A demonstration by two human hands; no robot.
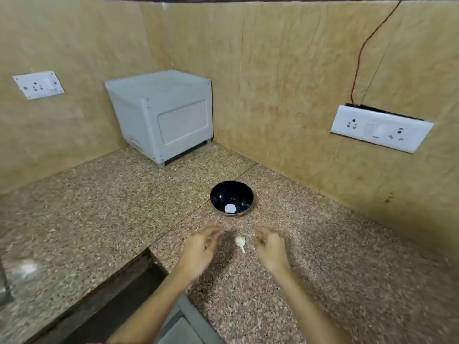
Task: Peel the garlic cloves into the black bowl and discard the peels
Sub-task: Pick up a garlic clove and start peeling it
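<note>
Flanking the garlic point(240, 241), left hand point(201, 247) and right hand point(269, 247), fingers loosely curled, both empty.

A speckled brown granite countertop point(99, 207) is seen, running into the corner. A glossy black round bowl point(239, 194) is set near its middle. A small white garlic bulb point(240, 241) is laid near the bowl, apart from it. A pale grey plastic box point(164, 115) is stood in the far corner.

Scene is evenly, warmly lit, probably from overhead. The left hand point(198, 249) and right hand point(269, 247) are smeared by blur; walls point(285, 70) are bowed at edges.
</note>
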